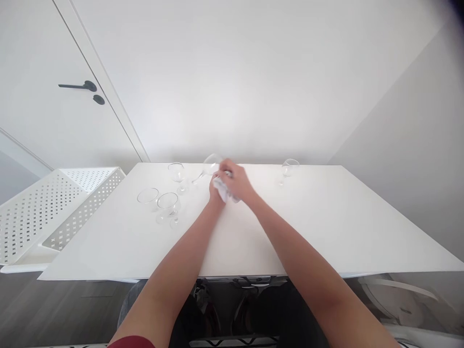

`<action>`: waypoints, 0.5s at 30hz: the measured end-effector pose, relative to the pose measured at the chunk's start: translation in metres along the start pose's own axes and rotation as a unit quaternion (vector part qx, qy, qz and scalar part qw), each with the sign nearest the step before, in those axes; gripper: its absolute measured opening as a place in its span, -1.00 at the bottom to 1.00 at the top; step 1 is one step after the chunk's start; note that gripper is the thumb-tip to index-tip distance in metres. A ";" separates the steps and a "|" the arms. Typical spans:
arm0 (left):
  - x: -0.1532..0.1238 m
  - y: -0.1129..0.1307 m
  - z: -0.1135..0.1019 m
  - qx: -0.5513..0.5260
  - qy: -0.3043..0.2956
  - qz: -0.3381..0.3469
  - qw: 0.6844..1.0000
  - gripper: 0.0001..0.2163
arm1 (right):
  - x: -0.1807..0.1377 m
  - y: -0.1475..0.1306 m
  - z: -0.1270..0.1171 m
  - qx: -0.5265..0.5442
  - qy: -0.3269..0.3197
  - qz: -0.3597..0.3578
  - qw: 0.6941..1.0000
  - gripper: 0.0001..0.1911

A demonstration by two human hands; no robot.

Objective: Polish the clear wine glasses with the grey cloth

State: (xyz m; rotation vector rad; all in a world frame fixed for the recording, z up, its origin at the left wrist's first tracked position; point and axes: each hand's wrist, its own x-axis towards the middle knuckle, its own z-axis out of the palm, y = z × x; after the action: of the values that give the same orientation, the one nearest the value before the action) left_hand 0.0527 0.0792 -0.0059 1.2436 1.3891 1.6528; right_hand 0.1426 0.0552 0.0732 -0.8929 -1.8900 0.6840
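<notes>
A clear stemmed glass (210,165) is tilted over the far middle of the white table (261,241), its foot pointing left. My left hand (216,187) is closed around it near the bowl, partly hidden behind the other hand. In my right hand (235,180) is a white cloth (222,189), gripped with curled fingers and pressed against the glass. The cloth also hangs down between both hands. My right fingers are slightly blurred.
To the left stand several clear stemmed glasses, among them a near one (167,202), one further left (148,196) and one at the back (176,172). Another glass (290,168) stands at the back right. A white perforated basket (83,212) is beside the table's left edge.
</notes>
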 end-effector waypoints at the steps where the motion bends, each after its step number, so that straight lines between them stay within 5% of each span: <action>1: 0.000 0.000 0.000 -0.037 -0.010 -0.008 0.999 -0.57 | -0.002 0.009 -0.012 0.036 0.044 0.019 0.998 -0.91; 3: -0.002 0.002 -0.001 -0.171 -0.052 -0.036 0.983 -0.79 | -0.008 0.026 -0.030 0.081 0.068 0.065 0.992 -0.89; 6: -0.005 0.006 -0.003 -0.349 -0.123 -0.069 0.927 -0.70 | -0.021 0.045 -0.035 0.140 0.057 0.114 0.982 -0.84; 11: -0.007 0.011 -0.005 -0.362 -0.139 -0.060 0.920 -0.67 | -0.037 0.063 -0.023 0.201 0.008 0.141 0.969 -0.74; 15: -0.004 0.008 -0.005 -0.366 -0.089 -0.048 0.925 -0.65 | -0.036 0.080 -0.025 0.255 0.124 0.219 0.934 -0.58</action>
State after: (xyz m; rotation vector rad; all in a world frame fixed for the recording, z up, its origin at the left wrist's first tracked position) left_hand 0.0501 0.0714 0.0008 0.8336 0.5993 1.7020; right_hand 0.2010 0.0748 0.0061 -1.0033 -1.2046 1.2041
